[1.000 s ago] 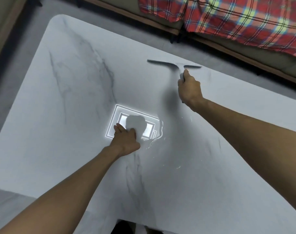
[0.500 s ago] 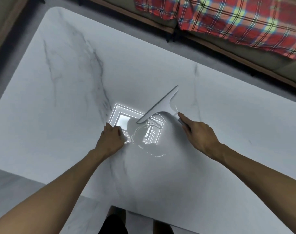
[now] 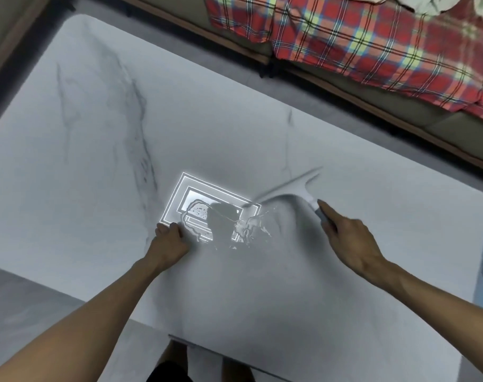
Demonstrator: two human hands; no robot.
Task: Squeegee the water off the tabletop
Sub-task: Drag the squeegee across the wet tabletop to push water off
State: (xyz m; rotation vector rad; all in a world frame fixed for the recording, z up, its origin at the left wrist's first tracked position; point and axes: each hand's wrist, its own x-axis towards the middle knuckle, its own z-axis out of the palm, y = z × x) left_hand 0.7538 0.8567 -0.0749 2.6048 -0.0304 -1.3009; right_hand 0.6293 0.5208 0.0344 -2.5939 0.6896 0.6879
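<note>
A puddle of water (image 3: 235, 226) lies on the worktop (image 3: 97, 166), so the job isn't done; the right hand (image 3: 353, 241) has its fingers tight round the squeegee (image 3: 292, 192) at the puddle's 2 o'clock, and the left hand (image 3: 170, 242) is curled and empty.

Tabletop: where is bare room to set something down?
Free: the far-left marble of the tabletop beyond the left hand, and the near strip between the forearms. Crowded: the middle, with the puddle, the squeegee and the right hand.

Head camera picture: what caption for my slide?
Right hand holds a white T-shaped squeegee beside a water puddle on the white marble tabletop.
</note>
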